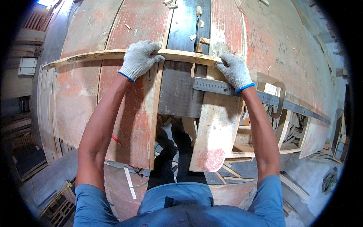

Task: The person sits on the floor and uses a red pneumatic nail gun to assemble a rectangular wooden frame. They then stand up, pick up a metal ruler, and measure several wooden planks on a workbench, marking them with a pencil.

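A long narrow strip of wood [182,56] lies crosswise in front of me, over the boards of the worktable. My left hand [139,59], in a grey knit glove with a blue cuff, is closed around its middle part. My right hand [234,70], gloved the same way, grips the strip at its right end. Just below the right hand, a long metal ruler [213,86] runs off to the right under my forearm. Beneath the strip, between the boards, is a dark metal plate [179,92].
Small wood offcuts [204,40] lie on the metal strip [183,28] at the far side. A curved, handle-shaped piece [281,99] rests across the ruler. Red-stained boards [132,125] form the tabletop. Scrap wood [231,170] litters the floor near my legs.
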### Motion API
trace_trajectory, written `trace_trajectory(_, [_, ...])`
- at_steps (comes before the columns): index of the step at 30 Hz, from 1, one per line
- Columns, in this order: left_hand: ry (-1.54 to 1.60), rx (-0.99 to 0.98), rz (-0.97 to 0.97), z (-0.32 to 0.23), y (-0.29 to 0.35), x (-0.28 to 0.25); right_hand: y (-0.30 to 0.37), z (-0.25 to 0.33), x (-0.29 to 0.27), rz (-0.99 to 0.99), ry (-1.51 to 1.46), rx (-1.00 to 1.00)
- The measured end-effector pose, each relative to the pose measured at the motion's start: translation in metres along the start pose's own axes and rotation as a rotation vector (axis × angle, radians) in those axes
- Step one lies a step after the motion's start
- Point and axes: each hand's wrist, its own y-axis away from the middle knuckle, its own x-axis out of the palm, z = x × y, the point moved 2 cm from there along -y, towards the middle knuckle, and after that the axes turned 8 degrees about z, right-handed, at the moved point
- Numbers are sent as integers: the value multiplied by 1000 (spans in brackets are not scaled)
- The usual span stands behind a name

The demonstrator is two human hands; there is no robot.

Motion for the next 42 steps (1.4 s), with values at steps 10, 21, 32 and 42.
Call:
trace_trajectory(10, [17,-89,64,4,-12,0,-13,-1,-8,26,-27,-4])
trace_trajectory(21, [113,-154,164,12,-24,-3,-25,-7,-6,46,-151,75])
trace_trajectory(32, [194,-239,217,14,-24,-6,-28,-16,-7,147,-218,285])
trace_trajectory(42, [111,-151,57,0,60,-11,32,-10,-119,-333,-1023,284])
